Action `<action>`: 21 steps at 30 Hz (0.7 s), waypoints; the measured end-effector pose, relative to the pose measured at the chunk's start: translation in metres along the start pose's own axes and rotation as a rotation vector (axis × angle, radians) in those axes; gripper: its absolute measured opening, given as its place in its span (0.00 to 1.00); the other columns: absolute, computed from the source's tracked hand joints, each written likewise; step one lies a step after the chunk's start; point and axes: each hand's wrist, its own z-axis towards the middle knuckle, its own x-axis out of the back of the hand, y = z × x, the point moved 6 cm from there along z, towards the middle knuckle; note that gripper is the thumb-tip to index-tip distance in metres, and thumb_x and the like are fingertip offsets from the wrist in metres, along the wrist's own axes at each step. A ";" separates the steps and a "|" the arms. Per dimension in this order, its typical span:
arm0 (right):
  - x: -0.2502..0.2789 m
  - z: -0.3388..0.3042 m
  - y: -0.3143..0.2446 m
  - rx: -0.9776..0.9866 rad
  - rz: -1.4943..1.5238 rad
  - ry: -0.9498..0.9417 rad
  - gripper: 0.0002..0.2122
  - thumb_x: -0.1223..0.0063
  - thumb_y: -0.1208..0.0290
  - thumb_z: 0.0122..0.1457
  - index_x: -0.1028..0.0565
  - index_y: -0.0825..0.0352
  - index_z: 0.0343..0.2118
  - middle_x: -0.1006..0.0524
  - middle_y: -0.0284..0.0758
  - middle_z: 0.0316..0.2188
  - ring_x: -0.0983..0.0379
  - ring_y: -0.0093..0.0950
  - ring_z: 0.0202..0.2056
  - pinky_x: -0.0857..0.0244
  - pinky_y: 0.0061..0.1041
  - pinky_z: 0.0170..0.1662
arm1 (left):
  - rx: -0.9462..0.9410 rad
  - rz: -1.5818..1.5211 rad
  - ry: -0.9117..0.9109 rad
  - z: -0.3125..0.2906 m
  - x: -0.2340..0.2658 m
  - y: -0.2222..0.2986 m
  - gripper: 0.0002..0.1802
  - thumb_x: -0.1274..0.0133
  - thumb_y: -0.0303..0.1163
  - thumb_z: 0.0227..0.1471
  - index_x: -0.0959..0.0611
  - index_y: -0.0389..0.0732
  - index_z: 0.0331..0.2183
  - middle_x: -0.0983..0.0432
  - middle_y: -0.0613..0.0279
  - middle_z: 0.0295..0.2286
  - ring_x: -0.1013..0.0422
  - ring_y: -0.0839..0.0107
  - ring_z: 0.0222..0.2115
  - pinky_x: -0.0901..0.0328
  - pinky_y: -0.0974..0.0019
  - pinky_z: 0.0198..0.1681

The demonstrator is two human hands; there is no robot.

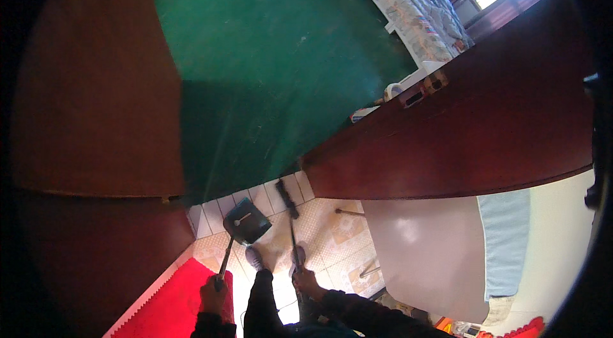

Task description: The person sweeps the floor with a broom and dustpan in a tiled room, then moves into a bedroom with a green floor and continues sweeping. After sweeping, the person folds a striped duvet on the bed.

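Note:
My left hand (213, 294) is closed around the handle of a long-handled dark dustpan (257, 229). The pan rests on the patterned tiles beside the doorway's tiled strip, in front of my left foot. A small pale mark or object shows in it, too small to name. Wrapped round a thin pole is my right hand (309, 283); that pole runs down to a dark broom (287, 199). The broom's head lies across the white-tiled threshold (259, 199), to the right of the dustpan and apart from it.
Beyond the threshold spreads a green floor (255, 70), with a bed (408, 9) at the far right. Dark red-brown door panels (460, 127) flank the opening. A red mat (169, 306) lies at the near left; a pale table (421, 248) stands on the right.

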 end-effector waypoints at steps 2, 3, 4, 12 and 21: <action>-0.040 -0.011 0.008 -0.055 0.231 -0.464 0.15 0.67 0.49 0.61 0.34 0.55 0.33 0.34 0.28 0.19 0.35 0.26 0.19 0.41 0.30 0.18 | -0.020 0.013 0.013 -0.002 -0.002 0.000 0.12 0.45 0.32 0.44 0.22 0.40 0.34 0.25 0.50 0.22 0.25 0.54 0.25 0.32 0.57 0.26; -0.060 -0.024 0.007 -0.155 0.247 -0.700 0.14 0.67 0.54 0.62 0.34 0.58 0.35 0.34 0.27 0.22 0.36 0.25 0.21 0.41 0.26 0.19 | -0.033 0.013 0.034 -0.002 -0.001 0.002 0.12 0.45 0.32 0.43 0.21 0.41 0.34 0.25 0.51 0.21 0.26 0.55 0.24 0.33 0.57 0.25; -0.064 -0.029 0.003 -0.125 0.125 -0.577 0.11 0.64 0.58 0.62 0.34 0.59 0.38 0.33 0.27 0.23 0.36 0.23 0.21 0.41 0.23 0.20 | -0.046 0.013 0.057 -0.003 0.000 0.004 0.12 0.45 0.31 0.41 0.21 0.42 0.33 0.25 0.52 0.20 0.26 0.55 0.22 0.33 0.58 0.25; -0.122 -0.062 -0.081 0.343 -0.962 0.025 0.15 0.52 0.68 0.58 0.33 0.67 0.47 0.29 0.31 0.21 0.32 0.23 0.18 0.39 0.21 0.18 | -0.088 0.030 0.146 0.043 0.042 0.021 0.07 0.47 0.32 0.46 0.25 0.40 0.28 0.29 0.53 0.18 0.30 0.55 0.20 0.37 0.57 0.23; -0.176 0.006 -0.281 0.514 -0.542 0.350 0.18 0.52 0.74 0.57 0.35 0.65 0.51 0.31 0.35 0.16 0.37 0.24 0.11 0.39 0.25 0.13 | -0.140 -0.078 0.317 0.123 0.079 0.081 0.07 0.47 0.26 0.46 0.21 0.36 0.31 0.29 0.52 0.19 0.31 0.67 0.19 0.36 0.63 0.25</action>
